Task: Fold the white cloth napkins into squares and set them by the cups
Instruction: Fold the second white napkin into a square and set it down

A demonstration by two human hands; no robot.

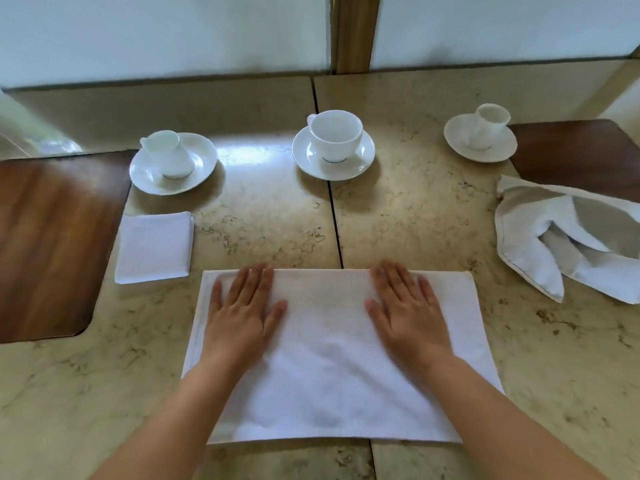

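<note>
A white cloth napkin [329, 362] lies flat as a wide rectangle on the marble table in front of me. My left hand [242, 310] rests palm down on its left half and my right hand [405, 310] palm down on its right half, fingers spread toward the far edge. A napkin folded into a square [154, 247] lies at the left, just in front of the left cup on its saucer [171, 161]. A crumpled napkin [568, 237] lies at the right. The middle cup [334, 138] and the right cup [485, 128] stand on saucers farther back.
Dark wooden panels are set into the marble table [415, 216] at the left [52, 244] and the far right [575, 150]. A dark seam [332, 209] runs down the middle of the tabletop. A frosted window wall closes the far side.
</note>
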